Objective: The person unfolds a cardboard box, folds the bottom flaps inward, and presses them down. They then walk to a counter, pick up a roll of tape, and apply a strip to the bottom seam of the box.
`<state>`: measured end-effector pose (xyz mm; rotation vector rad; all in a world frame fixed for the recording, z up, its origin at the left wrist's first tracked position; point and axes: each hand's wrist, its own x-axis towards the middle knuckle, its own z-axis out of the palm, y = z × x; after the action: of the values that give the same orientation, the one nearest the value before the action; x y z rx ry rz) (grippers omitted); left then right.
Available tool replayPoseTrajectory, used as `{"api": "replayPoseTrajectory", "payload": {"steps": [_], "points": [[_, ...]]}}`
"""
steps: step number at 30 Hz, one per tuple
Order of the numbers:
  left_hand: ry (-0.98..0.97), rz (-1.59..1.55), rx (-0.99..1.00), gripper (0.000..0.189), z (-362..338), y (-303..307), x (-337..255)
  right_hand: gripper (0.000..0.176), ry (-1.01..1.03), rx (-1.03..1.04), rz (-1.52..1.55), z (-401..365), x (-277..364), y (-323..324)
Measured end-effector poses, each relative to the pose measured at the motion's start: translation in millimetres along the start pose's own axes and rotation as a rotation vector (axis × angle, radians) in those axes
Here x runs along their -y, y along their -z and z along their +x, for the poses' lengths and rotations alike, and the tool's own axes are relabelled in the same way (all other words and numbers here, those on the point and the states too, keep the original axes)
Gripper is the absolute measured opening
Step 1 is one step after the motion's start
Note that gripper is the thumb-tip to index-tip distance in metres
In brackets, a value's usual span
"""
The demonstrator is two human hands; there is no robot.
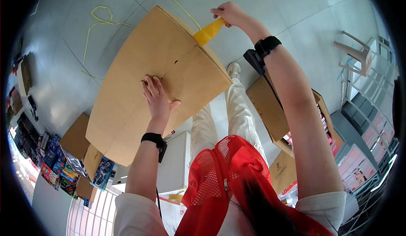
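Tape (207,32) stretches from the large box (122,96), which lies toward ten o'clock in the view, up to the right hand (229,13) near twelve. That hand's fingers pinch the tape's far end, apparently to keep it taut, though their exact grip is hard to make out. The left hand (156,98) lies flat, fingers apart, probably steadying the cardboard, and partly covers its seam (186,57). Yellow cord (101,22) loops beyond at ten o'clock; an open carton (264,107) crowds three o'clock, a stool (359,56) two. A shoe (234,70) sits just beside the box.
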<state>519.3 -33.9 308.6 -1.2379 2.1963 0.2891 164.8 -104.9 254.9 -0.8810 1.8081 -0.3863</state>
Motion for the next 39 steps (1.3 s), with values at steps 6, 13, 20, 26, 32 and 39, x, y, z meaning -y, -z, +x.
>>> {"api": "replayPoseTrajectory", "payload": {"steps": [6,13,20,26,32,39], "points": [[0.001,-0.029,-0.013,0.115,-1,1,-1,0.051,-0.291,0.059,0.566,-18,-25,-4],[-0.003,-0.048,-0.03,0.117,1,-1,-1,0.035,-0.411,0.293,1.097,-22,-55,-11],[0.0,-0.074,-0.037,0.117,1,-3,-1,0.024,-0.506,0.402,0.996,-13,-73,-31],[-0.004,-0.096,-0.032,0.118,1,-4,0,0.031,-0.774,0.247,0.995,-15,-65,-75],[-0.034,-0.12,-0.066,0.119,0,-5,2,0.039,-0.89,0.265,1.364,-7,-74,-94],[-0.028,-0.101,-0.068,0.118,-1,-5,1,0.025,-0.744,-0.196,1.439,-12,-35,-92]]}}
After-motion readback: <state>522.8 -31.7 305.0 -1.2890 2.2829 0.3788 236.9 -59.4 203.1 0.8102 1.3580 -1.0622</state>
